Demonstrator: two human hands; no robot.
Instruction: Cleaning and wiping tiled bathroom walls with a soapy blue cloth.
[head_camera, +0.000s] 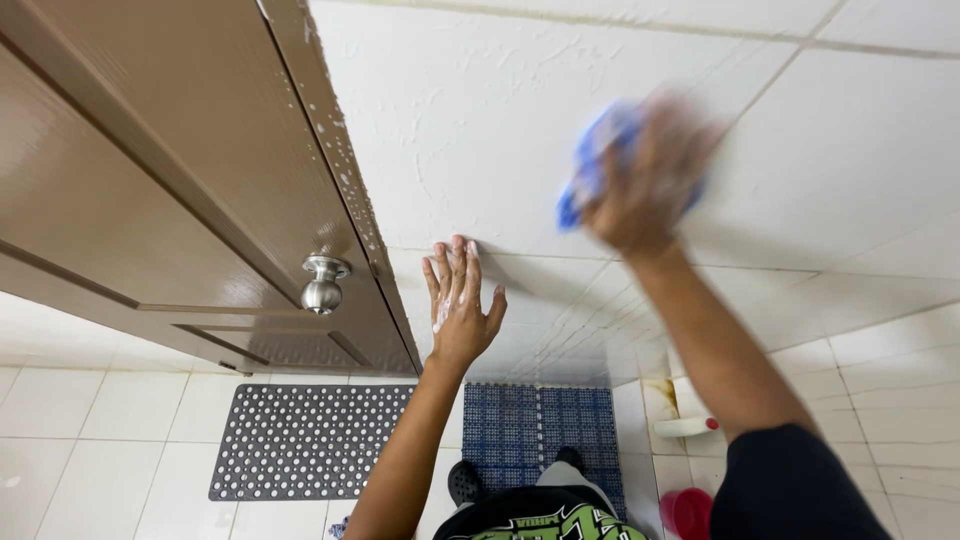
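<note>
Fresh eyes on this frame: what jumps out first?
First, the blurred right hand high on the white tiled wall, pressing a blue cloth against it. Next, the left hand, soapy and flat on the wall lower down, beside a brown door with a silver knob and foam along its edge. Below lie a grey mat and a blue mat.

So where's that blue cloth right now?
In the head view the blue cloth is upper right, pressed against the white tiled wall under the right hand, well right of the brown door.
</note>
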